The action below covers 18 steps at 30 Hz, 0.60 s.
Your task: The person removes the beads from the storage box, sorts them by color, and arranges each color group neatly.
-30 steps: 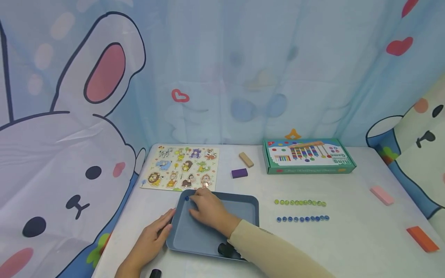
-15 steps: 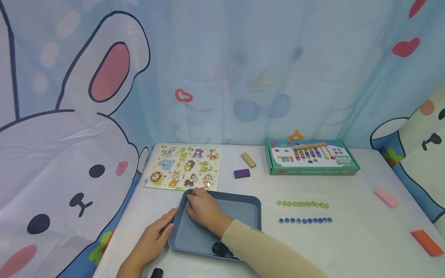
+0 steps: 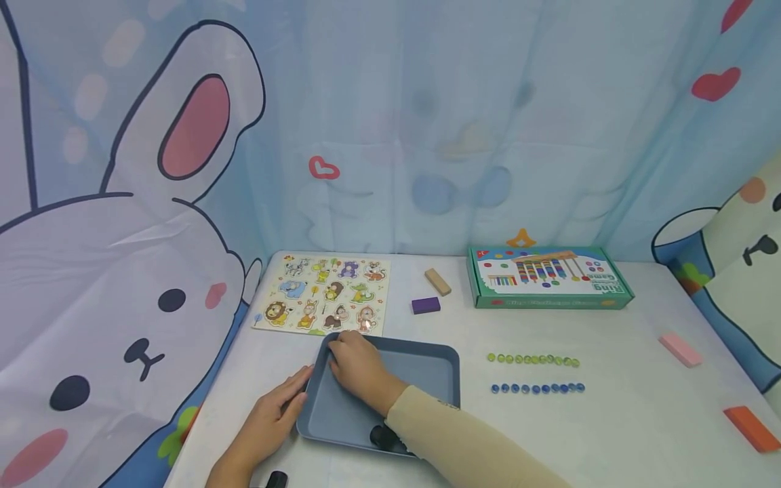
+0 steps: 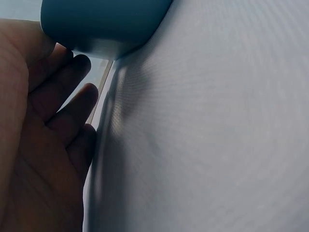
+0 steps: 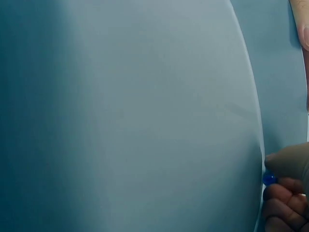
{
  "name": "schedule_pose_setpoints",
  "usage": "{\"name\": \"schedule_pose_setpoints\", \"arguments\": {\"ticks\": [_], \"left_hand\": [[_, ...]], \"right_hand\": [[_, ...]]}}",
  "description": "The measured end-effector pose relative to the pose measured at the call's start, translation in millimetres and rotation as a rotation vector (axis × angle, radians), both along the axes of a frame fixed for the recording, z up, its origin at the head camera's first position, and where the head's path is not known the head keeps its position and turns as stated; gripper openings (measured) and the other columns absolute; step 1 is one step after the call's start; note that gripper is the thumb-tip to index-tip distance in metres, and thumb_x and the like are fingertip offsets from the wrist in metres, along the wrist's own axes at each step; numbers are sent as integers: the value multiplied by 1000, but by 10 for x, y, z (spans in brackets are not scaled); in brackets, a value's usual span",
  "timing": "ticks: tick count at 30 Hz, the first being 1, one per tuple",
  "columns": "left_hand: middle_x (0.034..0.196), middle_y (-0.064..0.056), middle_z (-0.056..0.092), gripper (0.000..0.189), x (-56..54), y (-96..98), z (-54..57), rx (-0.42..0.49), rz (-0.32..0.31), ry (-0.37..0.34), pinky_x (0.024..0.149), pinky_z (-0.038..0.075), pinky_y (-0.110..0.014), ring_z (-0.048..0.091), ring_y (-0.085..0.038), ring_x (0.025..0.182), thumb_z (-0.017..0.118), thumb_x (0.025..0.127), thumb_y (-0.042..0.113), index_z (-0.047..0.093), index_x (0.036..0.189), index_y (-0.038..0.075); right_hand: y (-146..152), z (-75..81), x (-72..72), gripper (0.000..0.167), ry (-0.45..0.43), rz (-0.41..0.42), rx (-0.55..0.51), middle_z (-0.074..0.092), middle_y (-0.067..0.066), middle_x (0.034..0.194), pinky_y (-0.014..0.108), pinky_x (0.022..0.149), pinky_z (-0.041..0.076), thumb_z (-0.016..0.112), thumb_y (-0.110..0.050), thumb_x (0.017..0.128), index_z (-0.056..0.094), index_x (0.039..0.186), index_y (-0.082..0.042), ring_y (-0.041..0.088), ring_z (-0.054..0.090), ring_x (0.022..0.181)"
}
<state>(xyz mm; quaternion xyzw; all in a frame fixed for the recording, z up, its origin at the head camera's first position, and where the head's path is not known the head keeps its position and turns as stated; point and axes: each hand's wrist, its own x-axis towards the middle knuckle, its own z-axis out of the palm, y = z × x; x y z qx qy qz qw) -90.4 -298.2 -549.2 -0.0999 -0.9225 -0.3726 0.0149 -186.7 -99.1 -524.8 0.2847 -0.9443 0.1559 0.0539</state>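
Observation:
At the far left corner of the blue-grey tray [image 3: 421, 373], my right hand [image 3: 358, 366] pinches a blue glass marble [image 5: 269, 180] between thumb and fingers. The right wrist view shows the marble close against the tray's wall; in the head view the fingers hide it. My left hand [image 3: 268, 420] lies along the tray's left side, fingers extended and fingertips at the rim. From the left wrist, this hand [image 4: 53, 121] is seen beside the tray's outer wall [image 4: 101, 29].
Right of the tray run a row of green marbles [image 3: 535, 360] and a row of blue marbles [image 3: 536, 390]. Behind stand an animal puzzle board [image 3: 323, 295], a purple block [image 3: 426, 306], a wooden block [image 3: 438, 281] and a green game box [image 3: 552, 301]. Pink [image 3: 680, 349] and orange blocks [image 3: 752, 428] lie right.
The right fingers have closed over the blue marble, which lay visible beside them a second ago. The left hand keeps its place at the tray. The head view has shifted slightly.

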Motion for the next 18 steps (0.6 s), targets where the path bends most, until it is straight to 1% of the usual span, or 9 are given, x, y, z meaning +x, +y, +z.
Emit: {"name": "schedule_pose_setpoints", "arguments": {"ticks": [5, 7, 8, 10, 14, 18], "left_hand": [[160, -1, 51, 47, 2, 7, 11, 10, 7, -10, 123, 35, -33, 48, -23, 149, 58, 109, 27, 51, 156, 23], [160, -1, 51, 47, 1, 10, 13, 13, 7, -11, 123, 35, -31, 48, -24, 149, 58, 109, 27, 51, 156, 22], [160, -1, 51, 47, 1, 11, 13, 14, 8, -13, 123, 35, -32, 48, -24, 149, 58, 109, 27, 52, 156, 22], [160, -2, 51, 47, 0, 11, 9, 10, 6, -11, 123, 36, -37, 48, -24, 149, 58, 109, 27, 52, 156, 22], [161, 0, 50, 48, -6, 7, -1, 3, 7, -30, 122, 38, -44, 47, -21, 150, 57, 109, 29, 50, 156, 24], [162, 1, 50, 48, -12, -7, -10, 8, 6, -38, 121, 38, -47, 46, -20, 150, 57, 109, 29, 50, 157, 25]], "right_hand": [[-16, -13, -14, 25, 13, 9, 48, 75, 5, 112, 33, 90, 63, 75, -26, 98, 79, 116, -9, 17, 71, 104], [-26, -22, -20, 24, 18, 20, 59, 75, 4, 111, 32, 89, 63, 76, -27, 97, 80, 113, -10, 16, 70, 102], [-32, -27, -22, 23, 18, 26, 60, 75, 3, 110, 31, 89, 63, 77, -28, 97, 80, 112, -11, 15, 70, 102], [-47, -39, -30, 22, 17, 38, 67, 75, 2, 110, 30, 89, 62, 77, -28, 96, 81, 110, -12, 14, 70, 101], [-58, -46, -36, 19, 7, 49, 51, 74, 0, 106, 28, 87, 61, 79, -28, 94, 81, 106, -14, 13, 69, 98], [-20, -13, -21, 17, -12, 65, -7, 73, -3, 99, 25, 84, 60, 81, -29, 92, 82, 102, -16, 11, 67, 93]]}}
